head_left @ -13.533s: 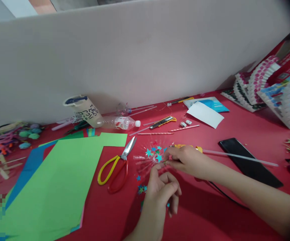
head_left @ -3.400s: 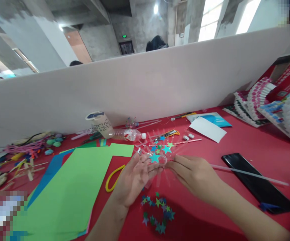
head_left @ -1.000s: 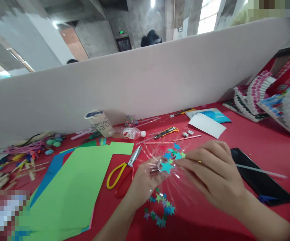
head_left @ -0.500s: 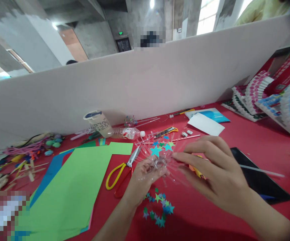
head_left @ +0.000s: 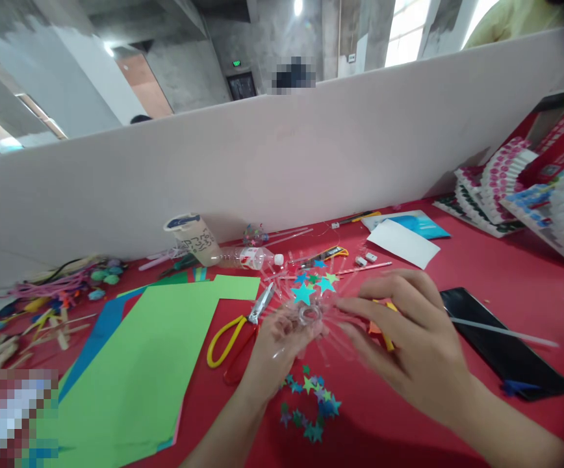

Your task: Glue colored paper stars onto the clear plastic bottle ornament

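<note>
Just right of the scissors (head_left: 237, 330), the left hand (head_left: 276, 346) cups and grips the clear plastic burst (head_left: 310, 314) from below. It is held above the red bench (head_left: 481, 273), ring up, star-tipped strips fanning all round. The right hand (head_left: 411, 344) sits to its right, fingers spread among the nearest strips, gripping nothing.

The left hand (head_left: 282, 343) and right hand (head_left: 411, 341) are bare, as are both forearms (head_left: 506, 422).

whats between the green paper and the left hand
Scissors with yellow and red handles lie on the red table between the green paper and the left hand, as the head view shows.
</note>
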Motion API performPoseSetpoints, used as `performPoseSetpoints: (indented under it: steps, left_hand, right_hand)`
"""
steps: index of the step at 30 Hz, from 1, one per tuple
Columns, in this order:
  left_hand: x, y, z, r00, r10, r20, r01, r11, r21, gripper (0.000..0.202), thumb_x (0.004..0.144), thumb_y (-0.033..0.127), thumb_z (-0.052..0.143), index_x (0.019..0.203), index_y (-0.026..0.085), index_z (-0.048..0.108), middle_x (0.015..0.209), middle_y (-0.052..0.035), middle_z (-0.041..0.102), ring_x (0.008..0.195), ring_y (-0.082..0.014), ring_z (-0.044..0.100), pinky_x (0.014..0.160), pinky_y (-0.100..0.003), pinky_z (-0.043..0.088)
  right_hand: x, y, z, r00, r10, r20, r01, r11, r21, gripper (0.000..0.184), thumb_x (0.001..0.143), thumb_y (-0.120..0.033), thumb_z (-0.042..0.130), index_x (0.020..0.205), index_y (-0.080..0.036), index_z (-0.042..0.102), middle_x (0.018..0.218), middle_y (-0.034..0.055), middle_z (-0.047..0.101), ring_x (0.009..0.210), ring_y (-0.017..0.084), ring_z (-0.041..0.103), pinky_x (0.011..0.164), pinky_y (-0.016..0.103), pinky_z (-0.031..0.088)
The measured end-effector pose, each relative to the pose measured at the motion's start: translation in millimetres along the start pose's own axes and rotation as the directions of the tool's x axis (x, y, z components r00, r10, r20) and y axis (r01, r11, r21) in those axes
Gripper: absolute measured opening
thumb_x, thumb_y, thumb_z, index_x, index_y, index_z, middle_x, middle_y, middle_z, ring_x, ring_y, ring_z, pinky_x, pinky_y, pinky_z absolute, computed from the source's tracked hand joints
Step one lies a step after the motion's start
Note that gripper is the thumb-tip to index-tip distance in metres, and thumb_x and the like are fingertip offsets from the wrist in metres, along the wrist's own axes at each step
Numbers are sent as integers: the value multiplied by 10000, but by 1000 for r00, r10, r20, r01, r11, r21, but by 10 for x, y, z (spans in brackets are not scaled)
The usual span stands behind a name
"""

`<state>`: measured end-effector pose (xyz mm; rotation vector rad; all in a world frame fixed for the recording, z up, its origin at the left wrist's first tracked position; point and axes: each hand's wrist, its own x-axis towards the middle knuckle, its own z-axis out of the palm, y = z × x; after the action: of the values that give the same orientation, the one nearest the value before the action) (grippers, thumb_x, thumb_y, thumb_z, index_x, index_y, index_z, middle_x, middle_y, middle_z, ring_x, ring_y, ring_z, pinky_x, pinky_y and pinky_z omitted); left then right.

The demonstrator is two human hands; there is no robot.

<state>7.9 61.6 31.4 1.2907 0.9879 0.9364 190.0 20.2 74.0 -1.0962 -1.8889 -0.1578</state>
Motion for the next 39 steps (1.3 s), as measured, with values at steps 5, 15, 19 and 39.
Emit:
performPoseSetpoints:
  steps: [5, 15, 19, 39]
  left_hand:
    - [9, -6, 23, 997, 18, -71, -9, 993, 115, 94, 698, 233, 699, 658, 164, 649, 717, -10, 690, 710, -156, 624, 718, -250, 488]
    - [3, -58, -5, 986, 42, -161, -28, 996, 86, 136, 654, 237, 723, 631, 185, 599, 610, 14, 642, 627, -151, 598, 656, -259, 497]
    - [18, -109, -58, 961, 66, -270, -64, 998, 18, 166, 639, 288, 736, 627, 203, 594, 594, 15, 637, 591, -155, 599, 630, -278, 504]
    - [-31, -74, 35, 992, 23, -123, -42, 987, -158, 135, 631, 262, 764, 708, 185, 685, 769, -5, 726, 735, -160, 675, 699, -247, 538]
  right_hand:
    - [21, -14, 36, 983, 161, 85, -172, 974, 145, 140, 843, -215, 565, 952, -225, 652, 822, 36, 566, 798, 190, 490, 728, 365, 400]
    - [-5, 5, 60, 933, 213, 291, -293, 917, 271, 124, 874, -259, 527, 798, -249, 623, 814, 27, 535, 813, 200, 465, 708, 371, 372]
    - [2, -27, 73, 913, 211, 350, -309, 917, 254, 181, 887, -228, 499, 725, -215, 577, 806, 24, 535, 807, 190, 452, 716, 371, 371]
    - [34, -50, -30, 993, 22, -113, -21, 1000, 13, 110, 786, -145, 639, 894, -167, 636, 821, 49, 579, 782, 192, 498, 774, 407, 372]
